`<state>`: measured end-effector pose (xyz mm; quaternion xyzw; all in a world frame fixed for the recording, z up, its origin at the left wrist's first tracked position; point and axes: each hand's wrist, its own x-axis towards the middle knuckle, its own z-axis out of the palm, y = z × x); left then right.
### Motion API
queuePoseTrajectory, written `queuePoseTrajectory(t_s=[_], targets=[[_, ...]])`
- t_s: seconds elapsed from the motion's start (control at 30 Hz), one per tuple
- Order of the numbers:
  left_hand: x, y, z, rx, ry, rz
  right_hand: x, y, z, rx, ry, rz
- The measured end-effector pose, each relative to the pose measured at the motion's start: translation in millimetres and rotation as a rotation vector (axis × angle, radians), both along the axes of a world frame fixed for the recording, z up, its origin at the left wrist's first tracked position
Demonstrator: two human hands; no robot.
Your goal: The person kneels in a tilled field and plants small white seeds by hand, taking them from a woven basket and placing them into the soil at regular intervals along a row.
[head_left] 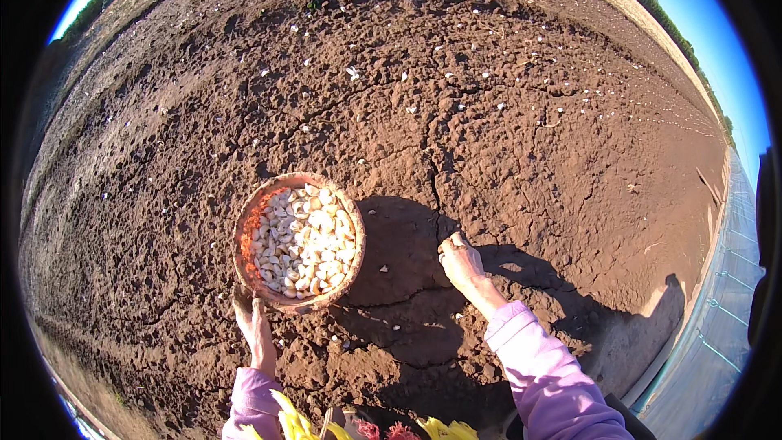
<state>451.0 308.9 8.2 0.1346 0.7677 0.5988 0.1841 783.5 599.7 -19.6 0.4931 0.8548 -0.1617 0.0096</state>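
Note:
My left hand (253,327) grips the near-left rim of a round, soil-caked bowl (359,238) with an orange-red inner wall. Peeled-looking garlic cloves (305,241) fill much of the bowl, which is held over the brown soil. To the right of the bowl, my right hand (461,260) is low over the cracked ground, its fingers curled together. Whether a clove is between those fingertips is hidden. Single cloves lie on the soil near both hands, one (383,269) between the bowl and my right hand.
Clods and cracks cover the soil bed (519,153), with more cloves scattered ahead. Along the right edge runs a plastic-sheeted structure (727,293) with cords. Yellow and red fringe (391,431) hangs at the bottom. Dark shadows fall around my right arm.

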Motion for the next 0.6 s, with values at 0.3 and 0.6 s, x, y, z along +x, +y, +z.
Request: queuePoseTrajectory(t_s=[0.3, 0.6], targets=[[15, 71, 29, -0.386, 0.568, -0.659, -166, -16, 73, 0.201, 0.547, 0.439], [26, 94, 3, -0.590, 0.673, -0.766, -269, -26, 31, 0.135, -0.178, 0.520]])
